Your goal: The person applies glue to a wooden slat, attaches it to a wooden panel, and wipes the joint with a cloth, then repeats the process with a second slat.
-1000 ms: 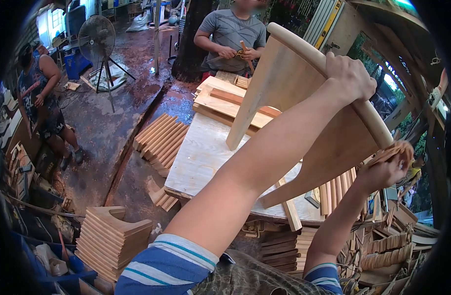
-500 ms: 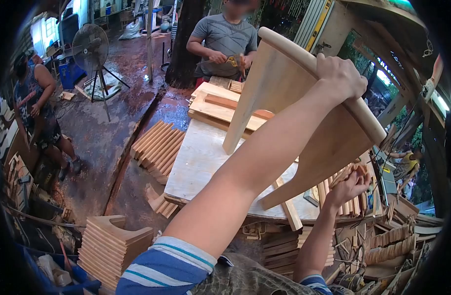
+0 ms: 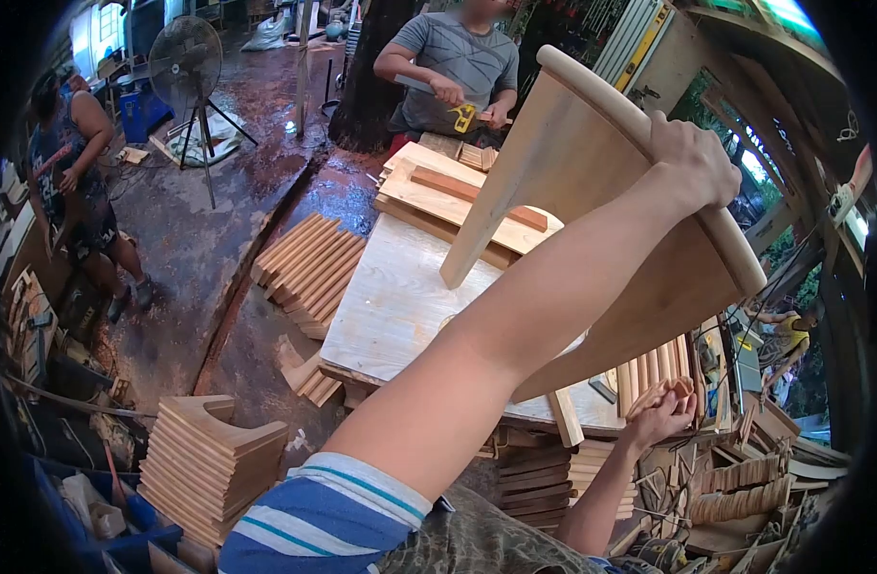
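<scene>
The pale, whitish plywood tabletop (image 3: 372,316) spreads across the centre of the frame. Over it, right of centre, tilts the broad, light-brown wooden panel (image 3: 572,143) with a thick rounded upper edge and an arched cut-out between two legs; whether both leg ends touch the tabletop I cannot tell. A person in a grey T-shirt (image 3: 462,72) stands beyond it at the top of the frame. A neat stack of curved, light-wood boards (image 3: 204,459) rises at lower left, and a dark round fan on a tripod (image 3: 185,59) stands at upper left.

The left grip (image 3: 692,163) is clenched over the panel's rounded edge, at upper right, so the panel slopes down and leftward beneath it. Near the upper edge of the frame, a silver strip with a yellow band (image 3: 646,48) carries dark marks too small to read. The right grip (image 3: 660,419), at lower right below the panel and apart from it, grasps a small, flat, tan piece (image 3: 658,394), its material unclear. The smallest is the grey-shirted person's bright yellow tool (image 3: 464,118); no lettering can be made out.
</scene>
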Motion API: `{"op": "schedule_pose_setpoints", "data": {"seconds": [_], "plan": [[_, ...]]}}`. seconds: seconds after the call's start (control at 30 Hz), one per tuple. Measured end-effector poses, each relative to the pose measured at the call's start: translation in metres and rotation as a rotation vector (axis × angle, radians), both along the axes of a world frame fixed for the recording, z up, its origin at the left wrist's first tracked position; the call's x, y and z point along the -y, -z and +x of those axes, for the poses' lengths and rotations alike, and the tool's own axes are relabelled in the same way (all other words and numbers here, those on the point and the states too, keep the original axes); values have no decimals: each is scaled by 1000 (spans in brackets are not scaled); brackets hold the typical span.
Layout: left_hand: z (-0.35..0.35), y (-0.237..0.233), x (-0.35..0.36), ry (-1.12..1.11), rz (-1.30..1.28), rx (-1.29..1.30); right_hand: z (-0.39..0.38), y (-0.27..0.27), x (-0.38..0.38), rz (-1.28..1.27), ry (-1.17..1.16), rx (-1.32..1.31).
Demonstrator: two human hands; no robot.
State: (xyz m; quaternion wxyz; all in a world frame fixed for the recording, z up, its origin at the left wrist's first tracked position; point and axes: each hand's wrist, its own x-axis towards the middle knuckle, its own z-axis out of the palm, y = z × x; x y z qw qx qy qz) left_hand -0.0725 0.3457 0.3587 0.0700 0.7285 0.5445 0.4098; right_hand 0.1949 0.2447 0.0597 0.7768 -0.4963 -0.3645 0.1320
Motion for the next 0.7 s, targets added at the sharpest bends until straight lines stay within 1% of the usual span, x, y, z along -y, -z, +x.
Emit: {"op": "schedule_pose_setpoints", "data": {"seconds": [0.1, 0.13, 0.2, 0.23, 0.3, 0.5, 0.7], "plan": [[1, 1, 0, -7, 10, -14, 0, 1, 8, 29, 127, 75], [1, 1, 0, 0, 1, -8, -1, 1, 12, 28, 134, 72], [0, 0, 0, 9, -6, -10, -5, 3, 17, 33, 105, -23], [-1, 0, 0, 10, -9, -15, -6, 5, 18, 34, 107, -30], [-2, 0, 0, 12, -10, -26, -3, 9, 20, 42, 130, 10], [1, 1, -1, -5, -4, 1, -3, 16, 21, 9, 155, -6], [4, 2, -6, -21, 6, 12, -6, 20, 20, -2, 108, -34]]}}
